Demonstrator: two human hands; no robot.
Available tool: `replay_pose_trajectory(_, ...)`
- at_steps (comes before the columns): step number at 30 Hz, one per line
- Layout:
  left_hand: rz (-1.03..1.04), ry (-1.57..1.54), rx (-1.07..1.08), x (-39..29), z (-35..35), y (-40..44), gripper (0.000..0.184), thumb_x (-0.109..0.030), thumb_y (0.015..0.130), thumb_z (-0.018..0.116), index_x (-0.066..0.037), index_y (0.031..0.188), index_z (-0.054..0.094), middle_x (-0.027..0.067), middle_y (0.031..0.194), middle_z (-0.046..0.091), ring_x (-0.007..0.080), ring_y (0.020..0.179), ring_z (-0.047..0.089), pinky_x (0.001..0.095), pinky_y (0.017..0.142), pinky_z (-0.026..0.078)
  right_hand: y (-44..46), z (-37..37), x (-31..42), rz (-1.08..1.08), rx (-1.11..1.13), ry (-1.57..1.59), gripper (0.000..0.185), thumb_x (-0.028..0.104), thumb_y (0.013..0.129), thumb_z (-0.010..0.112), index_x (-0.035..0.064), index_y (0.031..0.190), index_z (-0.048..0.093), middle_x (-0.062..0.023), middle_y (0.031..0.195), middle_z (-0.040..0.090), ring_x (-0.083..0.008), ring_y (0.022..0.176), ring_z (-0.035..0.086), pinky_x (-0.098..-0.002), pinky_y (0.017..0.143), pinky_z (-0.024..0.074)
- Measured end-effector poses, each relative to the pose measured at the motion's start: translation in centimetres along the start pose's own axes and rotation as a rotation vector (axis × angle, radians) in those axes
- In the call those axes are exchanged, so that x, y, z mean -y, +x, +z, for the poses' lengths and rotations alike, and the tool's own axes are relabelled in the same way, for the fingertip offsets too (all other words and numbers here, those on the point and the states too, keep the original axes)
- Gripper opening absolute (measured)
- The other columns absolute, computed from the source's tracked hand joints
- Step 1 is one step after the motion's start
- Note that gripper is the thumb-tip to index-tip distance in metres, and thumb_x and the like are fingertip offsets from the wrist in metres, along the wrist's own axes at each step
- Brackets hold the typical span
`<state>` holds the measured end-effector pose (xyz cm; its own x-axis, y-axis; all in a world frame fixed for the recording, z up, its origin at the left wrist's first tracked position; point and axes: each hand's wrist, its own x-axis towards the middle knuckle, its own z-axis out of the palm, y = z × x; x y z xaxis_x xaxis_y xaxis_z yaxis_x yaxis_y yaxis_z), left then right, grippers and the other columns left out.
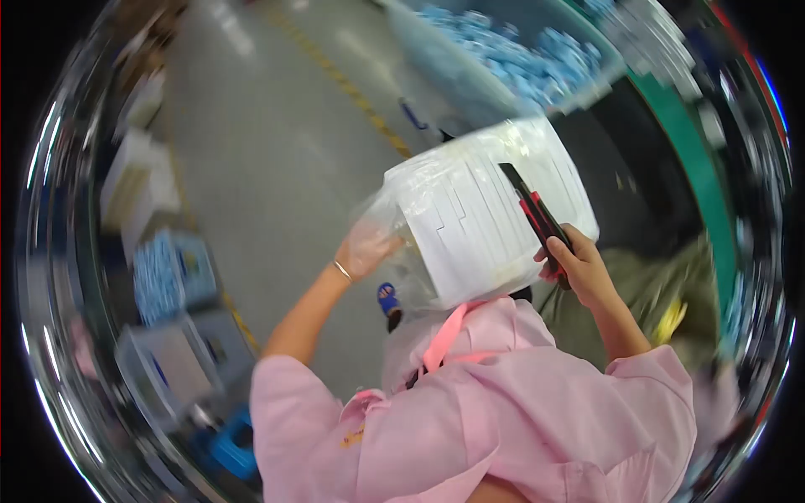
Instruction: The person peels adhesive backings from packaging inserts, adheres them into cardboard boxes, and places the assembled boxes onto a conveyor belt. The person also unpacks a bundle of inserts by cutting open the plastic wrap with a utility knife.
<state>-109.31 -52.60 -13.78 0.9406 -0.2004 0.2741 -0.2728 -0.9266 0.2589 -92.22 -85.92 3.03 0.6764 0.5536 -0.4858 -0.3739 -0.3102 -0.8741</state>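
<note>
A stack of white flat pieces wrapped in clear plastic [478, 214] is held up in front of my body. At its left end my left hand [369, 245] grips the loose plastic film, partly seen through it. My right hand [574, 267] is closed round a black and red utility knife [545, 220] at the right side of the stack. The knife points up and to the left, over the white pieces. Whether its blade is out cannot be made out.
A large bin [503, 84] of light blue items stands at the top right, beside a green edge [679, 142]. Crates [172, 369] and boxes line the left side. Yellow tape [352, 88] marks the grey floor.
</note>
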Motion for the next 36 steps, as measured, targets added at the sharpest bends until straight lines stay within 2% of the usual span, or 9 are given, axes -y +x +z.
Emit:
replay_pose_trajectory(3, 0.115, -0.135, 0.039, -0.1, 1.4, 0.1, 0.035, -0.012, 0.071, 0.058, -0.017, 0.106, 0.058, -0.0023, 0.112, 0.056, 0.0173, 0.099, 0.053, 0.0327, 0.088, 0.042, -4.9, 5.6, -2.4, 0.031, -0.191, 0.070, 0.013, 0.016, 0.089, 0.049, 0.0029, 0.090, 0.052, -0.0037, 0.069, 0.056, -0.0096, 0.050, 0.050, -0.0194, 0.046, 0.0386)
replay_pose_trajectory(8, 0.527, -0.024, -0.110, 0.9, -0.6, 1.7, 0.034, -0.017, 0.071, 0.062, -0.015, 0.105, 0.057, -0.0024, 0.116, 0.053, 0.0177, 0.098, 0.053, 0.0327, 0.087, 0.041, -9.5, 14.9, -8.6, -0.015, -0.375, 0.104, 0.011, 0.015, 0.087, 0.053, 0.0037, 0.085, 0.052, -0.0035, 0.064, 0.055, -0.0094, 0.050, 0.050, -0.0211, 0.047, 0.0406)
replay_pose_trajectory(13, 0.599, 0.015, -0.087, 0.9, 1.7, 4.2, 0.037, -0.026, 0.072, 0.067, -0.011, 0.105, 0.059, 0.0038, 0.105, 0.056, 0.0223, 0.098, 0.051, 0.0345, 0.086, 0.041, -9.9, 20.4, -13.6, 0.009, -0.567, 0.207, 0.016, 0.018, 0.086, 0.055, 0.0039, 0.080, 0.052, -0.0032, 0.059, 0.055, -0.0104, 0.048, 0.050, -0.0236, 0.047, 0.0405)
replay_pose_trajectory(17, 0.540, 0.010, -0.107, -1.2, 0.2, 3.3, 0.029, -0.013, 0.073, 0.062, -0.011, 0.101, 0.057, 0.0053, 0.104, 0.057, 0.0208, 0.091, 0.055, 0.0323, 0.077, 0.043, -10.8, 25.0, -15.5, -0.018, -0.698, 0.080, 0.015, 0.019, 0.087, 0.053, 0.0049, 0.082, 0.051, -0.0025, 0.061, 0.055, -0.0107, 0.048, 0.050, -0.0252, 0.046, 0.0395)
replay_pose_trajectory(18, 0.590, -0.014, -0.096, -1.2, 0.6, 3.2, 0.029, -0.013, 0.073, 0.062, -0.011, 0.101, 0.057, 0.0053, 0.104, 0.057, 0.0208, 0.091, 0.055, 0.0323, 0.077, 0.043, -11.5, 26.3, -15.8, -0.007, -0.747, 0.105, 0.015, 0.019, 0.087, 0.053, 0.0049, 0.082, 0.051, -0.0025, 0.061, 0.055, -0.0107, 0.048, 0.050, -0.0252, 0.046, 0.0395)
replay_pose_trajectory(22, 0.628, -0.042, -0.215, 1.2, 2.6, 4.6, 0.028, -0.017, 0.074, 0.063, -0.010, 0.101, 0.061, 0.0052, 0.092, 0.060, 0.0223, 0.085, 0.056, 0.0326, 0.081, 0.040, -10.9, 30.2, -16.4, 0.014, -0.893, -0.126, 0.023, 0.027, 0.087, 0.053, 0.0044, 0.083, 0.048, -0.0116, 0.063, 0.059, -0.0297, 0.050, 0.055, -0.0372, 0.051, 0.0432)
replay_pose_trajectory(28, 0.718, -0.149, -0.053, 3.0, 1.1, 5.4, 0.021, -0.006, 0.070, 0.061, -0.009, 0.091, 0.063, 0.0083, 0.079, 0.063, 0.0251, 0.073, 0.058, 0.0331, 0.071, 0.044, -5.1, 36.3, -14.9, 0.015, -1.119, -0.169, 0.024, 0.028, 0.088, 0.050, 0.0048, 0.087, 0.046, -0.0147, 0.065, 0.060, -0.0376, 0.056, 0.057, -0.0420, 0.053, 0.0437)
replay_pose_trajectory(33, 0.775, -0.388, 0.014, 4.8, 1.1, 5.4, 0.021, -0.004, 0.071, 0.059, -0.005, 0.091, 0.063, 0.0112, 0.086, 0.064, 0.0281, 0.076, 0.058, 0.0343, 0.071, 0.045, -0.4, 37.6, -13.2, 0.190, -1.205, -0.181, 0.025, 0.030, 0.088, 0.048, 0.0044, 0.088, 0.046, -0.0161, 0.068, 0.062, -0.0381, 0.060, 0.059, -0.0441, 0.055, 0.0449)
replay_pose_trajectory(36, 0.689, -0.492, 0.242, 3.9, -0.5, 5.6, 0.023, -0.004, 0.076, 0.056, -0.003, 0.098, 0.061, 0.0103, 0.093, 0.063, 0.0281, 0.081, 0.057, 0.0335, 0.075, 0.044, 1.5, 36.9, -11.8, 0.353, -1.140, -0.207, 0.025, 0.029, 0.089, 0.047, 0.0039, 0.089, 0.045, -0.0174, 0.070, 0.062, -0.0392, 0.063, 0.060, -0.0458, 0.057, 0.0456)
